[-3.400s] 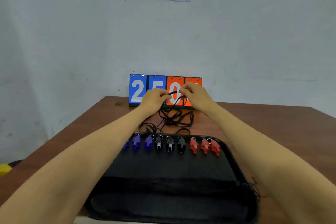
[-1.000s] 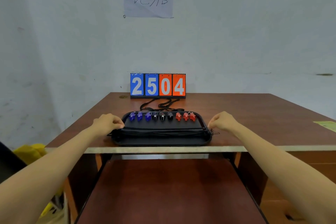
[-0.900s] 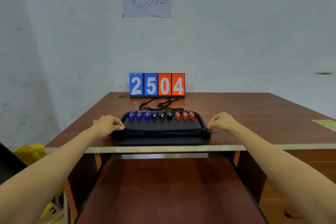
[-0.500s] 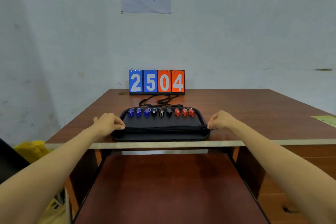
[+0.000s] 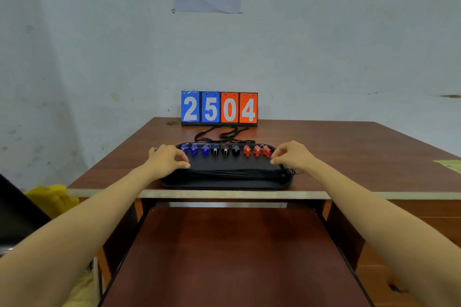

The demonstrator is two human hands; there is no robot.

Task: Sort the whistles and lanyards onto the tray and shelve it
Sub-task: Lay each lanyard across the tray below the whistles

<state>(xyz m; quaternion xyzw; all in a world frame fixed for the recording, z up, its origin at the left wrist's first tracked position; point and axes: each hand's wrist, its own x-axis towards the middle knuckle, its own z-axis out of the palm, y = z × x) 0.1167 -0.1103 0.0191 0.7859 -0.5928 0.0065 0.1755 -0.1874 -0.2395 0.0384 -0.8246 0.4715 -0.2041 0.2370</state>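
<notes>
A black tray [image 5: 225, 183] sits at the table's front edge. Along its far side runs a row of whistles: three blue [image 5: 194, 150], three black [image 5: 225, 151], three red [image 5: 257, 151]. A bundle of black lanyards [image 5: 234, 172] lies across the tray's near part, one end hanging over the right rim. More loose lanyards [image 5: 224, 133] lie on the table behind the tray. My left hand [image 5: 167, 159] rests over the tray's left end and my right hand [image 5: 291, 155] over its right end. The fingers of both curl down onto the rim.
A flip scoreboard [image 5: 219, 108] reading 2504 stands at the back of the brown table [image 5: 349, 152]. A lower brown shelf [image 5: 232, 257] juts out under the tabletop. A yellow bag [image 5: 50, 197] lies at the left, a greenish paper [image 5: 449, 164] on the table's right.
Both hands left the lanyards behind the tray and came to its two ends. In the last half second they slid inward and farther along the rims. The tray has stayed put.
</notes>
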